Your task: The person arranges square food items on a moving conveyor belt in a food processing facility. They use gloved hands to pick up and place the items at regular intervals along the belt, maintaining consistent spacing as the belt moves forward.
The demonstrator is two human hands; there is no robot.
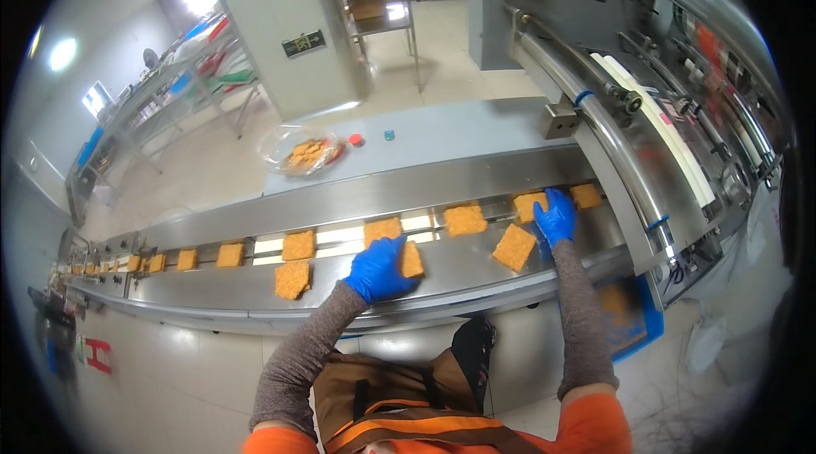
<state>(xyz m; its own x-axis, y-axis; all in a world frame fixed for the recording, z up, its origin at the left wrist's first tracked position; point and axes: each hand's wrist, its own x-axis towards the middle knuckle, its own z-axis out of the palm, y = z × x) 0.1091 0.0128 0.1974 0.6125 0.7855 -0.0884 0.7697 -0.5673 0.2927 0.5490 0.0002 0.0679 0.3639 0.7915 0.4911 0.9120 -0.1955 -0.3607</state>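
Note:
My left hand (378, 272), in a blue glove, grips a square golden crisp cake (412, 259) on the near metal ledge of the conveyor. Just beyond its fingers lies another cake (382, 229) in the channel. My right hand (557, 217), gloved the same way, has its fingers closed on the right edge of a cake (527, 203) in the channel. A tilted cake (514, 247) lies on the ledge near that wrist, and a rough-edged one (292, 280) lies left of my left hand. Single cakes (466, 219) sit spaced along the channel.
Past the conveyor (399, 186), a grey tabletop (459, 127) carries a clear bag of broken pieces (306, 153), a red cap (355, 140) and a small teal item (389, 135). Machine rollers (612, 131) rise on the right. Below them a blue bin (650, 324) stands on the floor.

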